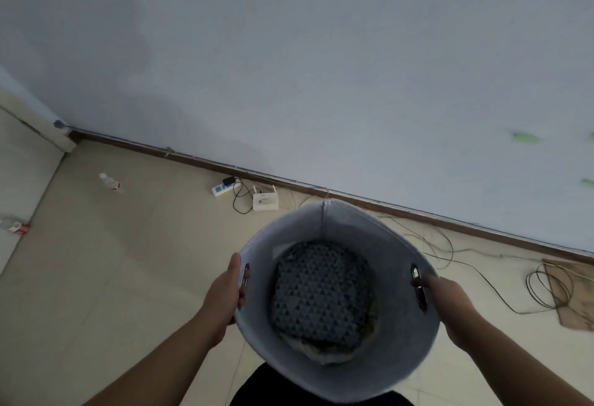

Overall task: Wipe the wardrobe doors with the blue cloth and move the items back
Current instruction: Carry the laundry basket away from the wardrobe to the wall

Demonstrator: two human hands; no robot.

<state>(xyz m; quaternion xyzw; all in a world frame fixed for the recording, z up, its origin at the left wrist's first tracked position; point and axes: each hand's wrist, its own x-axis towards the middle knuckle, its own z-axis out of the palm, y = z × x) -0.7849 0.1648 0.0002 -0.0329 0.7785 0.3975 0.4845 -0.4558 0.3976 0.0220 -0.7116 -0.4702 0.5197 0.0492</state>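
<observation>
A round grey felt basket (340, 222) is held up in front of me above the floor. Folded fabric with a dark triangle pattern (321, 293) lies at its bottom. My left hand (229, 286) grips the basket's left side by its handle slot. My right hand (446, 299) grips the right side by the opposite slot. No wardrobe and no blue cloth are in view.
A plain wall meets the beige tiled floor along a dark skirting board (321, 190). On the floor lie a power strip (223, 187), a white router (265, 201), loose cables (549, 286), a piece of cardboard (575, 312) and two plastic bottles (110, 181) (14, 225).
</observation>
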